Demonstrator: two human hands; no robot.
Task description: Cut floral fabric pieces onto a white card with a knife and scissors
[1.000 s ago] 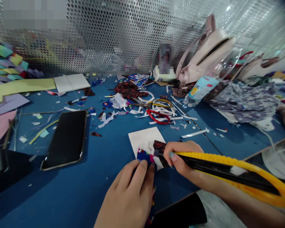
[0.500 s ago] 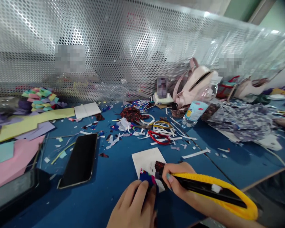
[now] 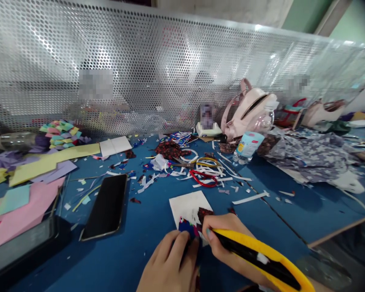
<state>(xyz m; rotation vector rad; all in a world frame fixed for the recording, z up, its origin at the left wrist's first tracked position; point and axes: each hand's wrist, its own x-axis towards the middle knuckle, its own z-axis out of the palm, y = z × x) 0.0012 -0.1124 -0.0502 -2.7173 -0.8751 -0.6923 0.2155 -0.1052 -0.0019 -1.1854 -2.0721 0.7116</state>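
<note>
The right hand (image 3: 225, 237) is closed around a yellow-and-black tool (image 3: 263, 259), whose front end is largely hidden by the fingers. Just beside it, the left hand (image 3: 172, 261) lies with bent fingers close together over a patterned blue cloth (image 3: 187, 227); I cannot tell whether it pinches the cloth or only presses it. The cloth pokes out ahead of those fingers, between the two hands, on a white card (image 3: 187, 205). A dark red scrap (image 3: 205, 213) lies at the right hand's fingertips, overlapping the card.

Beyond the card, scissors (image 3: 191, 165) with red and yellow handles lie among white strips. A phone (image 3: 106, 207), its screen dark, lies to the left. On the far right, a bottle (image 3: 266, 117) wears a light blue label (image 3: 250, 145) with yellow and red patches; its lettering is too small to read.
</note>
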